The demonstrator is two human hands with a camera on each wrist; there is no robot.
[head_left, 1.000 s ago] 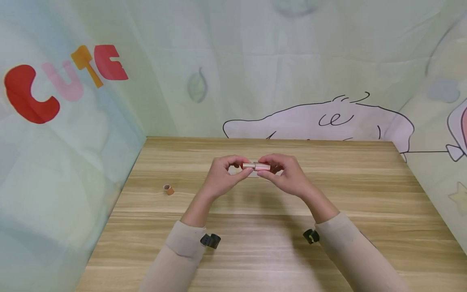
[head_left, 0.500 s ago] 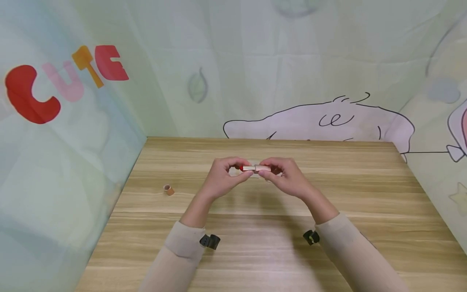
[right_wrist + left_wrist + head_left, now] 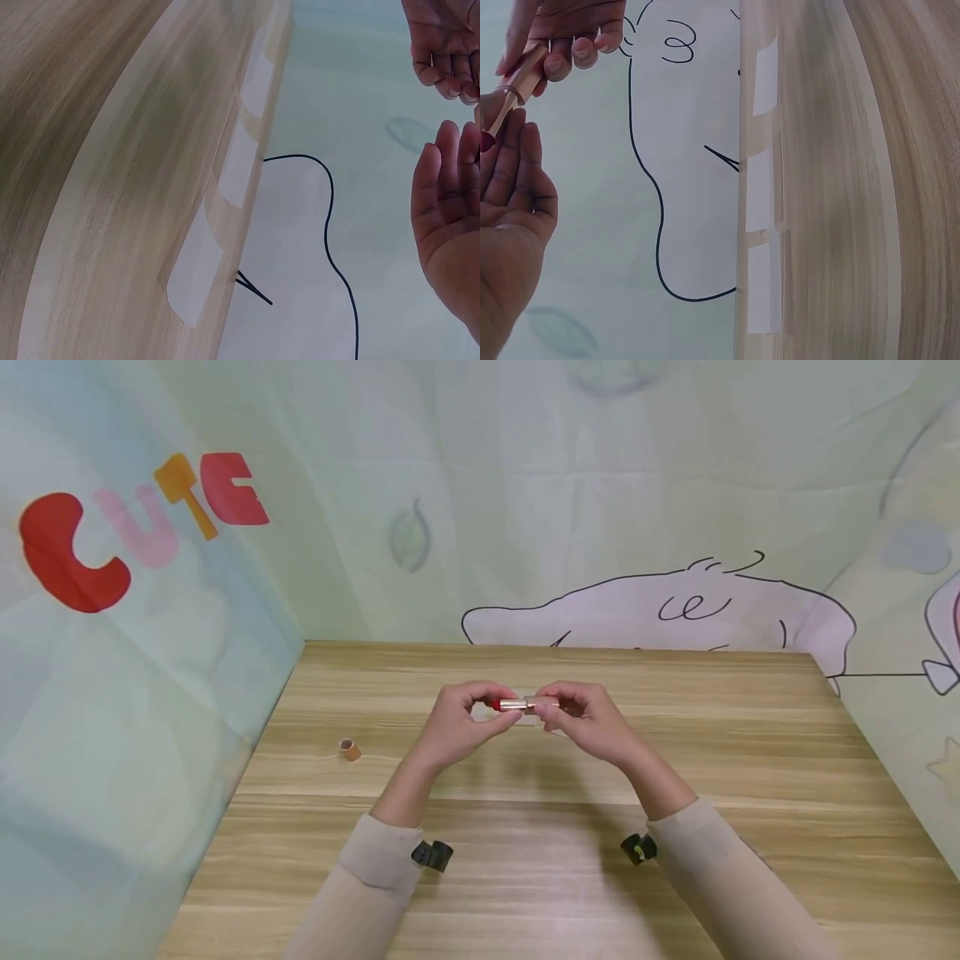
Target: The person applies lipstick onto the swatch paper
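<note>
Held level between both hands is a lipstick [image 3: 514,704], its red tip pointing left and its base at the right. My left hand [image 3: 467,720] pinches the shiny metal tube near the tip with thumb and fingers. The right hand [image 3: 588,720] grips the wider rose-gold base, thumb in front and fingers behind. In the left wrist view the lipstick's base [image 3: 529,75] and dark red tip show between the two hands. To the left on the table stands the small orange-brown lipstick cap [image 3: 350,749], its open end up and tilted.
A wood-grain table [image 3: 525,877] spreads under the hands. Printed cloth walls [image 3: 360,527] rise at its back and left edges. White tape strips [image 3: 763,187] line the table edge in the left wrist view. A black strap [image 3: 432,856] sits at the left sleeve.
The right thumb has shifted along the lipstick's base, and more of the red tip shows than a second ago. Both hands otherwise stay in place; the cap stands where it was.
</note>
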